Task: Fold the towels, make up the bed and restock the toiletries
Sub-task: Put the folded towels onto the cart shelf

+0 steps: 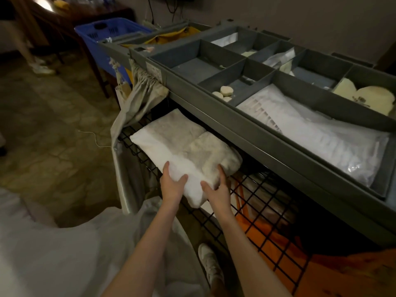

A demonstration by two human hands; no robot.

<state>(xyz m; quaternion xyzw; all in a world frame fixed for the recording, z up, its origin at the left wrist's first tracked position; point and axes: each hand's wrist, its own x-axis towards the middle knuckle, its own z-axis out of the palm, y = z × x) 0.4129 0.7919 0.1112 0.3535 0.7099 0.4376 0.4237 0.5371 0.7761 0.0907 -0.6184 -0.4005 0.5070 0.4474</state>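
Note:
A folded white towel (182, 144) lies on the black wire shelf (257, 196) of a grey housekeeping cart, under the top tray. My left hand (172, 183) grips the towel's near left edge, thumb on top. My right hand (216, 187) holds the near right corner, fingers laid over the top and thumb spread on the near side. The near corner of the towel hangs over the shelf's front edge.
The cart's grey top tray (227, 116) has compartments with small round soaps (225, 92), plastic-wrapped packets (317, 133) and cream caps (364, 97). A blue basket (100, 35) stands behind. White bed linen (42, 254) lies at lower left. Orange cloth (300, 260) fills the lower shelf.

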